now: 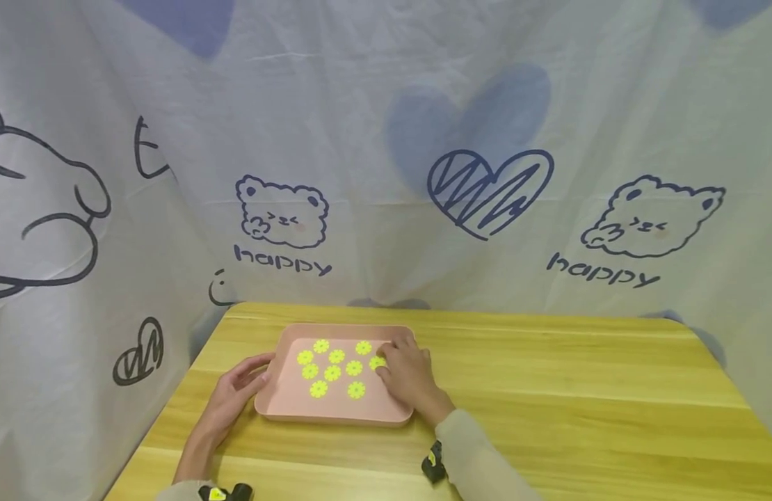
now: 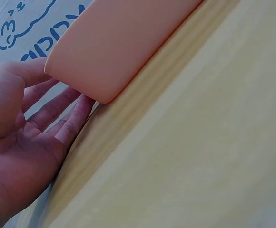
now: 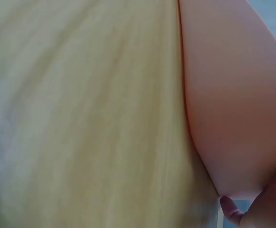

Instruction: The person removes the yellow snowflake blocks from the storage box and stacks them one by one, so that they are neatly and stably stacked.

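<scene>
A shallow pink tray [image 1: 336, 419] lies on the table, holding several yellow flower-shaped pieces [image 1: 332, 374] with small dark centres. At its left end is my left hand [image 1: 231, 395], its thumb by the rim and its fairly straight fingers [image 2: 57, 111] touching the outer side. My right hand [image 1: 406, 372] reaches over the right end of the tray. Its thumb and forefinger pinch one yellow flower-shaped piece [image 1: 376, 362] near that end. In the right wrist view, one fingertip [image 3: 231, 209] shows beyond the tray's outer wall [image 3: 233, 104]; most of that hand is out of the frame.
The wood-grain table [image 1: 567, 403] extends to the right of the tray and in front of it. A pale cloth [image 1: 373, 139] with printed hearts and bears hangs behind the table and along the left. Each wrist wears a small black camera [image 1: 433, 462].
</scene>
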Demonstrator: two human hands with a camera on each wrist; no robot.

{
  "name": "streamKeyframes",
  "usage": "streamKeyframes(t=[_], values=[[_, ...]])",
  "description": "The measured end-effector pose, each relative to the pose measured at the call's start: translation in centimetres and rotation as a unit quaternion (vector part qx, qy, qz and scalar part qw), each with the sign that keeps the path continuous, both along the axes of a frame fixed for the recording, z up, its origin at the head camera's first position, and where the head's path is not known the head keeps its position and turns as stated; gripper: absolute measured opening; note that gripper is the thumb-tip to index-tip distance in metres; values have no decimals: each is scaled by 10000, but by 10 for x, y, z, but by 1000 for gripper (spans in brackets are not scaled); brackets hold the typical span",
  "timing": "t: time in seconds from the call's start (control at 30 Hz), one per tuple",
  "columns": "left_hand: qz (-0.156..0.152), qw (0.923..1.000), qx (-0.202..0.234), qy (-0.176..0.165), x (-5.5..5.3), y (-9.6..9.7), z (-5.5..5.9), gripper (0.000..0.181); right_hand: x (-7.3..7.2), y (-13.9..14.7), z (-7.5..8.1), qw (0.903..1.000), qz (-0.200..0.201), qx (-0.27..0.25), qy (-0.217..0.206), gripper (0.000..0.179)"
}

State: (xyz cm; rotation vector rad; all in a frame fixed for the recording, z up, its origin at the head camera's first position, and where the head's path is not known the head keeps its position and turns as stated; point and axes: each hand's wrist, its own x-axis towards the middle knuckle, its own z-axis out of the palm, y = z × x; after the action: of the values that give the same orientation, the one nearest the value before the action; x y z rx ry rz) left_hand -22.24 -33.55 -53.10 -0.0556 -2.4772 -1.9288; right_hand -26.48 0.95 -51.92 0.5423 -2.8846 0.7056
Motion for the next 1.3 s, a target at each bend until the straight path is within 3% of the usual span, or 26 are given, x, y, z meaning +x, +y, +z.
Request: streamKeyframes(t=[0.3,0.5,0.7,0.8,1.0,1.07,1.13,1.3], values=[[82,9999,65,-48,-1,0,-1,51,-4,4,-5,9979,122,-641,-24,22],[116,9999,81,-57,-2,0,-1,53,-6,9,-1,9862,215,-1638,-71,20],[89,9998,166,32,-1,1,-2,52,-4,19,11,9605,165,-2775,-126,18],[103,9998,140,30,-1,1,-2,52,0,27,18,9430,83,-3323,-170,19],[165,9998,115,-35,0,1,-1,53,9,46,27,8838,266,-4612,-738,21],[158,9998,138,-64,0,1,0,53,11,52,28,8701,224,-4830,-953,21],[149,9998,148,-75,0,2,1,53,14,57,28,8635,169,-4931,-1044,21],[146,9998,145,-87,1,1,2,54,21,70,24,8660,29,-4902,-986,24]])
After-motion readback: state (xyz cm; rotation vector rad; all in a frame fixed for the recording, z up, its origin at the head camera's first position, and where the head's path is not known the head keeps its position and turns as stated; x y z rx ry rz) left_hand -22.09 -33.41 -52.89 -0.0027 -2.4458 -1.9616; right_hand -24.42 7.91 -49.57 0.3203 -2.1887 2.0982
